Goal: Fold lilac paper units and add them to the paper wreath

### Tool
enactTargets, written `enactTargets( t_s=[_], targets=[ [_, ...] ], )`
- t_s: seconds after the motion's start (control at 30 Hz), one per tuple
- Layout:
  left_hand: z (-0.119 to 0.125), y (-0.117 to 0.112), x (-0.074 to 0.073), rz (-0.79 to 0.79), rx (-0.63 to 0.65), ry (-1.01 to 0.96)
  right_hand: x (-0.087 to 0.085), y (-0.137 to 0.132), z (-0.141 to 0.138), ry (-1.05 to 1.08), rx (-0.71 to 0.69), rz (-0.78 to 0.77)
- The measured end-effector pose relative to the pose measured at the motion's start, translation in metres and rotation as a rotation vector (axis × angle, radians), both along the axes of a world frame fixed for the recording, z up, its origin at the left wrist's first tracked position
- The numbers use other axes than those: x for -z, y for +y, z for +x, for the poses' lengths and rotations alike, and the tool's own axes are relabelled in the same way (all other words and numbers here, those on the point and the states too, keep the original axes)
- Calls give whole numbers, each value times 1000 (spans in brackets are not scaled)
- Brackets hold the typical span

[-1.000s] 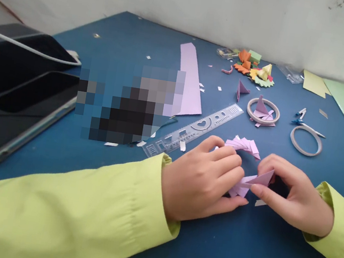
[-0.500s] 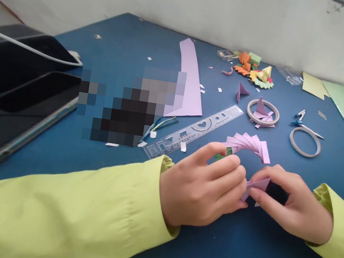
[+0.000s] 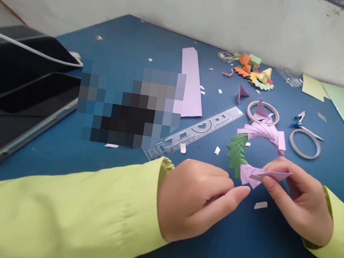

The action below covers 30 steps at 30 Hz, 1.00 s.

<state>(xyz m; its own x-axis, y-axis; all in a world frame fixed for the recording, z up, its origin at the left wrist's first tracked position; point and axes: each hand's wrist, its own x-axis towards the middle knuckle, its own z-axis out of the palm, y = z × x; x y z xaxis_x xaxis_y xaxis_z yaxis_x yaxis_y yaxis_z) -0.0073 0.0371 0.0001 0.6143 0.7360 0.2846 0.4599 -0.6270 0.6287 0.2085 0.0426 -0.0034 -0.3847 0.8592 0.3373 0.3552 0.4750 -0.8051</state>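
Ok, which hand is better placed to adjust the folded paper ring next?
Probably the right hand: it pinches the purple paper piece at the near edge of the folded paper ring. The left hand is beside the ring with no visible hold on it.

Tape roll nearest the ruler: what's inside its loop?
A folded purple piece stands inside the tape roll, with lilac paper beside its base. What lies under these is covered; the paper ring seems to overlap the roll's near side.

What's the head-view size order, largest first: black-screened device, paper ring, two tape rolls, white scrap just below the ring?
1. Black-screened device, partly out of frame
2. Paper ring
3. Left tape roll and right tape roll: too alike to rank
4. White scrap
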Motion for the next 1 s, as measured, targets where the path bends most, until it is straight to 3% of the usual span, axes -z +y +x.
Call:
enactTargets(
  t_s=[0.13, 0.27, 0.33, 0.4, 0.53, 0.6, 0.73, 0.9, 1.0],
  targets=[
    [5, 3, -10, -517, -124, -86, -1, -3, 1, 87, -88, 54],
    [10, 13, -13, -1006, -43, -259, -6, -5, 0, 99, -202, 88],
    [11, 16, -14, -1133, -4, -357, -8, -5, -1, 91, -255, 81],
    [11, 16, -14, -1158, -2, -412, -7, -4, -1, 88, -232, 89],
    [10, 12, -12, -1086, -106, -401, -3, -2, 3, 138, 106, 217],
    [10, 12, -10, -1075, -146, -395, -1, -1, 4, 111, 193, 238],
    [12, 14, -8, -1049, -110, -408, -2, -2, 1, -79, 95, 159],
    [13, 15, -12, -1013, -123, -385, -8, -4, -3, -219, 49, 351],
    [12, 15, -13, -996, -132, -374, -10, -4, -2, -244, 61, 289]
  ],
)
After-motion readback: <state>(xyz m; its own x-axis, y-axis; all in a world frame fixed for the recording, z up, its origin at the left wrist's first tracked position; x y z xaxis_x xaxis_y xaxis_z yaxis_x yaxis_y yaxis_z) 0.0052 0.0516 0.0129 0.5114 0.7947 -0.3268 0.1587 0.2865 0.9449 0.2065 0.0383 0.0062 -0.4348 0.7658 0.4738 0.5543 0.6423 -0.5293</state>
